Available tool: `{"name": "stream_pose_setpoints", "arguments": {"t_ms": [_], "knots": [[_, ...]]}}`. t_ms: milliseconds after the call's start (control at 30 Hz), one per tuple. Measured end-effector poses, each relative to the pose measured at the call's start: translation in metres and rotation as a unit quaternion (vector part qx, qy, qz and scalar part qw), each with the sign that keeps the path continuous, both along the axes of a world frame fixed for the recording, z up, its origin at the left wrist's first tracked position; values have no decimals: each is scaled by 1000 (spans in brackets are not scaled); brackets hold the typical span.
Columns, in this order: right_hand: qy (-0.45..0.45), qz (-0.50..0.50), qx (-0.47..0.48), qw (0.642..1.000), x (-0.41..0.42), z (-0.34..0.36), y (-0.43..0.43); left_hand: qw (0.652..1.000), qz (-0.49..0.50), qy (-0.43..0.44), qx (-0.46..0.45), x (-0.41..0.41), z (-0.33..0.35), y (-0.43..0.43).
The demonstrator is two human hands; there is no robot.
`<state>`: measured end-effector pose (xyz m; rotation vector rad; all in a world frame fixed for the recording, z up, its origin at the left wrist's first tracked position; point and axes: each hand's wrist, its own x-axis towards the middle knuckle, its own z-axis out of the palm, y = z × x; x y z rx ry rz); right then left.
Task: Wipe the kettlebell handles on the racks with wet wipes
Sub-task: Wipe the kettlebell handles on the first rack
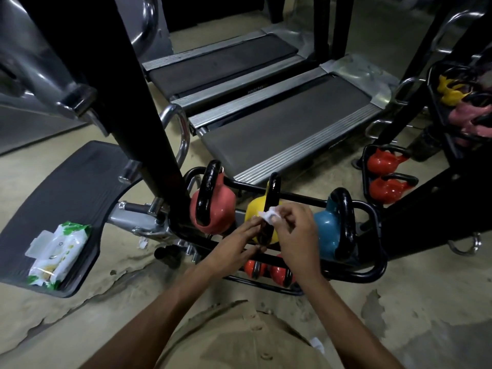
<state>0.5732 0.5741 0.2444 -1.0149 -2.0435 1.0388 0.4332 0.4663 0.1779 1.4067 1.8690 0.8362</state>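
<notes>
At yellow kettlebell handle (274, 190), wipe (268, 216) pinched in right grip (292, 233)

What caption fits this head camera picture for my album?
Right hand pinches a wet wipe on the black handle of the yellow kettlebell; left hand touches the handle lower down.

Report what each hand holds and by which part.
The right hand pinches a wet wipe by its near end at the yellow kettlebell's handle. The left hand touches that handle lower down; its grip cannot be told.
</notes>
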Motion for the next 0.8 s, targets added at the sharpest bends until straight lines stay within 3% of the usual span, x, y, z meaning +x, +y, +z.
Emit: {"name": "stream_pose_setpoints", "arguments": {"t_ms": [100, 167, 300, 400, 533, 633, 667, 733, 800], "knots": [[71, -87, -228, 967, -6, -8, -5, 1000, -4, -12, -5, -1, -3, -1], [80, -94, -316, 941, -12, -12, -6, 1000, -9, -13, 2, -2, -3, 0], [106, -66, -429, 895, -21, -9, -6, 1000, -21, 7, 18, -4, 1, 0], [124, -92, -424, 892, -16, -10, -9, 999, -27, 36, 16, -5, 3, -1], [134, -77, -276, 949, 0, -11, -23, 998, -35, 59, 11, -9, 0, -1], [26, 29, 25, 999, -3, -6, -14, 998, -29, 60, 21, -10, -6, 0], [-18, 72, 145, 987, -7, -4, -6, 998, -27, 60, 25, -11, -7, 0], [-107, 160, 330, 924, -16, -1, 15, 996, -33, 70, 35, -11, -8, 0], [-214, 235, 421, 850, -24, 4, 28, 994, -42, 94, 47, -11, -8, 0]]}}
